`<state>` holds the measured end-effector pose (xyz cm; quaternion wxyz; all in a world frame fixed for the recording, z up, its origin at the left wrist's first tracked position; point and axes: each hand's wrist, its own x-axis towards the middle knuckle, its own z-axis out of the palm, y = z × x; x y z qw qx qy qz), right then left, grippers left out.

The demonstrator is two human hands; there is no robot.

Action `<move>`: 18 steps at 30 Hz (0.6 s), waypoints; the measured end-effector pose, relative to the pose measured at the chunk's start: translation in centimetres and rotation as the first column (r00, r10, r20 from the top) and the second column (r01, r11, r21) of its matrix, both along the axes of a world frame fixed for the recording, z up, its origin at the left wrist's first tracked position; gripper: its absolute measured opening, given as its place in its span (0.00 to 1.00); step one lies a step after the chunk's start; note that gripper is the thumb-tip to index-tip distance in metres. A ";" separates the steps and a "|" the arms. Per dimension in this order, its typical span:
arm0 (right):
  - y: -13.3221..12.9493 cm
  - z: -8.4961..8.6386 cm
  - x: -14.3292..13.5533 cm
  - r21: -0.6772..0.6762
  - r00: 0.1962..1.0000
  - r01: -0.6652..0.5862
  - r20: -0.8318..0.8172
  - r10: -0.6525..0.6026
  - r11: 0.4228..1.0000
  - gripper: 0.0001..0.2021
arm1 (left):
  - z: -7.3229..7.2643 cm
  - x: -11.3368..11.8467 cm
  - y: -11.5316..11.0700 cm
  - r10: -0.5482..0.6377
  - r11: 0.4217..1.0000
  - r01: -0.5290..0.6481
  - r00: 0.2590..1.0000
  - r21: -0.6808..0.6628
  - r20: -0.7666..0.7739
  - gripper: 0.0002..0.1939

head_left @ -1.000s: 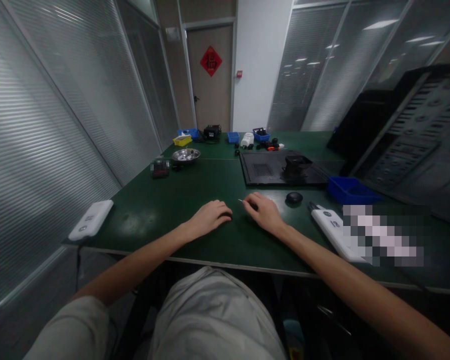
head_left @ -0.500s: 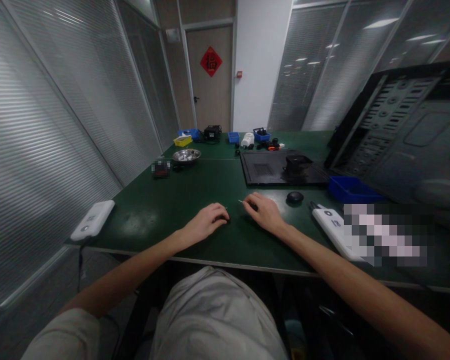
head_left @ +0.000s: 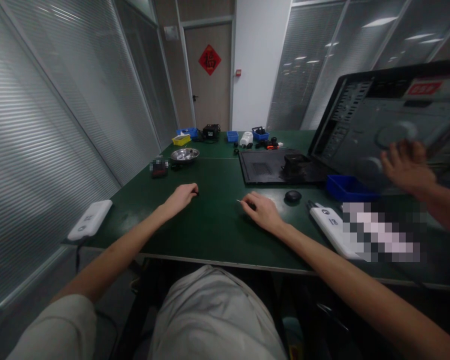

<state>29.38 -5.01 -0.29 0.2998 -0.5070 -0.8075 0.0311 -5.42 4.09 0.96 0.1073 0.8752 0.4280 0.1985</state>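
My left hand [head_left: 181, 199] is closed above the green table [head_left: 210, 225], left of centre, with something small and dark at its fingertips that I cannot make out. Right of centre, my right hand [head_left: 261, 211] rests on the table, its fingers pinched on a thin, pale, pointed item [head_left: 239, 201]. A round black object [head_left: 293, 196] lies to the right of that hand. Beyond it is a flat black panel [head_left: 260, 172] with a dark block [head_left: 297, 164] on it. The metal bowl [head_left: 185, 155] stands farther back, past my left hand.
At the right, another person's hand [head_left: 410, 165] is against a large, tilted metal-backed panel [head_left: 382, 115]. A blue bin [head_left: 347, 189] and a white device [head_left: 335, 230] are near it. Another white device [head_left: 90, 220] lies at the left edge. Small bins line the back.
My left hand has moved left and away from my right hand, which has stayed about where it was. Another person's hand has appeared at the right, and the large panel has shifted and turned.
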 end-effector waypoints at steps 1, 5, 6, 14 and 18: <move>0.0 0.0 0.0 -0.001 1.000 0.000 0.004 0.000 1.000 0.12 | 0.0 -2.3 0.9 0.096 0.995 -0.095 0.995 0.013 -0.019 0.08; 0.2 -0.1 -0.3 -0.024 0.999 -0.018 0.038 0.019 1.000 0.12 | -0.2 -11.2 2.9 0.431 0.901 -0.421 0.898 0.105 -0.092 0.08; 0.4 0.0 -0.3 -0.036 0.998 -0.031 0.052 0.033 0.999 0.12 | -0.2 -13.0 3.0 0.491 0.870 -0.480 0.866 0.117 -0.097 0.08; 1.6 0.3 -1.1 -0.074 0.984 -0.061 0.163 0.073 0.995 0.12 | -0.2 -17.7 2.5 0.648 0.762 -0.645 0.761 0.064 -0.039 0.12; 1.6 0.0 -1.2 -0.059 0.986 -0.051 0.154 0.060 0.997 0.12 | -0.5 -17.9 2.9 0.681 0.730 -0.681 0.732 0.049 0.021 0.13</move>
